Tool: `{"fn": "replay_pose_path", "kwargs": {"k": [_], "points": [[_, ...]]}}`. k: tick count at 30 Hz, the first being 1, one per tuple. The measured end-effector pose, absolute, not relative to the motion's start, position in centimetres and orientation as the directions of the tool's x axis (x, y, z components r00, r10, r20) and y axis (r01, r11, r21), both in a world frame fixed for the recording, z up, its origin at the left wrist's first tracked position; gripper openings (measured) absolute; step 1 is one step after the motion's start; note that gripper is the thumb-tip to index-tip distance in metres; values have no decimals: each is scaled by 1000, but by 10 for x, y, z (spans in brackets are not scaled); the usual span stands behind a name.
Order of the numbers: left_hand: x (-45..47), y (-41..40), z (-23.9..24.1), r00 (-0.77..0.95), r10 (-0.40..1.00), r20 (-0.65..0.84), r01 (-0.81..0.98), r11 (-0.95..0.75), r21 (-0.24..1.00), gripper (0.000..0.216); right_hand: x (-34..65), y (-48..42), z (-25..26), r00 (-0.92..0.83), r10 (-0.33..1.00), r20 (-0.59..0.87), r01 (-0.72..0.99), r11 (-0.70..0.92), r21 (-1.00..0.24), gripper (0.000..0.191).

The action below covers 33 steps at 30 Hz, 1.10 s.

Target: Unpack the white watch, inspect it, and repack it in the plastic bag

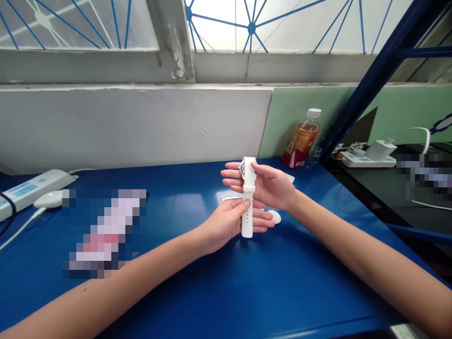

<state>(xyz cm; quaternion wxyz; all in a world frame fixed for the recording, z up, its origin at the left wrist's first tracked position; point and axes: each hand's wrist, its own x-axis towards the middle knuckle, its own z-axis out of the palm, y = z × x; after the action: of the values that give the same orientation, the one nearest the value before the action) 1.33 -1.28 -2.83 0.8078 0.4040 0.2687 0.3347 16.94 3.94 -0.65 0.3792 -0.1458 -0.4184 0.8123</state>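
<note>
A white wristwatch hangs lengthwise between my two hands above the blue table. Its strap has a row of small holes, and the watch case shows only partly near the top. My left hand pinches the lower, holed end with the thumb on top and the fingers behind. Higher up, my right hand holds the case end, its thumb on the strap and its fingers stretched behind. Beneath my hands lies a white rounded object, partly covered by fingers. A pale flat item behind my left hand is mostly hidden.
A drink bottle stands by the wall, with a clear cup beside it. At left are a power strip, a white charger and a blurred-out flat object. A blue metal post slants at right.
</note>
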Motion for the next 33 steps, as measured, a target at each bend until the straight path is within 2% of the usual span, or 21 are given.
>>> {"fn": "replay_pose_path", "kwargs": {"k": [6, 10, 14, 20, 27, 33], "points": [[14, -15, -25, 614, 771, -170, -329, 445, 833, 30, 170, 39, -7, -644, 760, 90, -465, -296, -834, 29], [14, -21, -21, 634, 764, -120, -391, 451, 802, 39, 173, 42, -7, -561, 825, 70, -514, -281, -810, 32], [14, -21, -22, 600, 798, -63, -384, 355, 852, 33, 177, 48, -11, -470, 878, 88, -570, -226, -790, 40], [15, -15, -28, 522, 847, -97, -306, 293, 906, 32, 172, 43, -9, -576, 813, 81, -547, -310, -777, 24], [14, -15, -20, 485, 870, -91, -323, 275, 906, 35, 170, 38, -3, -713, 701, 14, -374, -364, -853, 48], [13, -18, -20, 511, 852, -114, -311, 306, 899, 37, 173, 39, 2, -698, 711, 85, -383, -270, -883, 58]]}}
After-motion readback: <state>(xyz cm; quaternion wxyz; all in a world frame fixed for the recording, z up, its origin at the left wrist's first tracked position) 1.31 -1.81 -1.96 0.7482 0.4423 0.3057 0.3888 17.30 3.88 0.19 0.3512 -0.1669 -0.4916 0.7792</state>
